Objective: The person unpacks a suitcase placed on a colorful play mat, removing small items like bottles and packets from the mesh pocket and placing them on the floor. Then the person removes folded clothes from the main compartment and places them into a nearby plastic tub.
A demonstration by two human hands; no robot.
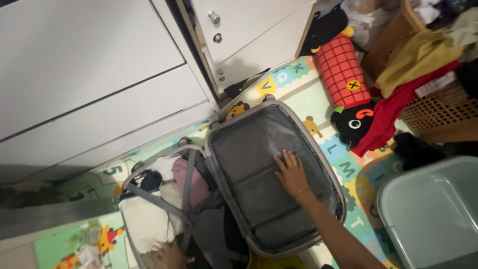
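The open grey suitcase lies on the play mat. The right hand rests flat, fingers spread, on its soft lid. The left hand presses the packed clothes; its grip is unclear. It looks heavy; hold the stiff rim.

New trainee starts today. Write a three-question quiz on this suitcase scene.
1. True or false: the right hand lies flat on the grey lid lining of the open suitcase.
2. What crosses the packed clothes? A) grey straps B) a chain C) a belt
3. Where is the left hand?

Key: 1 true; 2 A; 3 at the bottom edge of the view, on the packed half.
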